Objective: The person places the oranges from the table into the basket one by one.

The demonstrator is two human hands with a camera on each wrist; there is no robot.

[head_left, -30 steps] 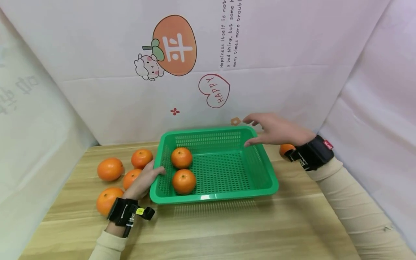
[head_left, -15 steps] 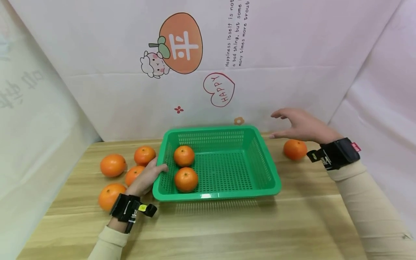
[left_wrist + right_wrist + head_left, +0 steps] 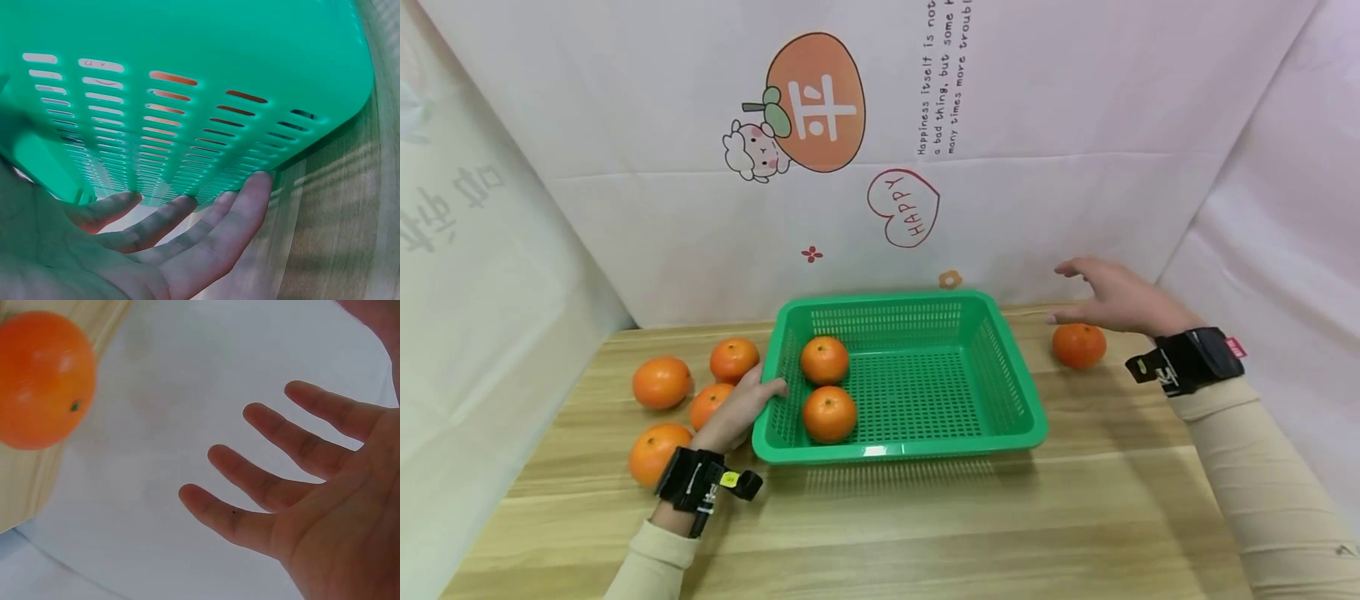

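Observation:
A green plastic basket (image 3: 898,451) with slotted walls stands on the table, two oranges (image 3: 830,414) inside against its left end. My left hand (image 3: 737,417) grips the basket's left rim: the thumb hooks over inside, and in the left wrist view the fingers (image 3: 219,240) lie against the outer wall. At the right, my right hand (image 3: 1112,296) hovers with fingers spread and nothing in it. Just beneath and in front of that hand sits a single orange (image 3: 1078,346) on the table; a gap separates the orange (image 3: 44,381) from the fingers in the right wrist view.
Left of the basket, several loose oranges (image 3: 661,382) lie on the wooden table (image 3: 880,533), some close to my left wrist. A printed white cloth (image 3: 1037,100) hangs behind the table, and white cloth also closes off both sides.
My right hand has moved right, from over the basket's right end to above the lone orange, which is now fully uncovered. The left hand keeps its hold on the rim.

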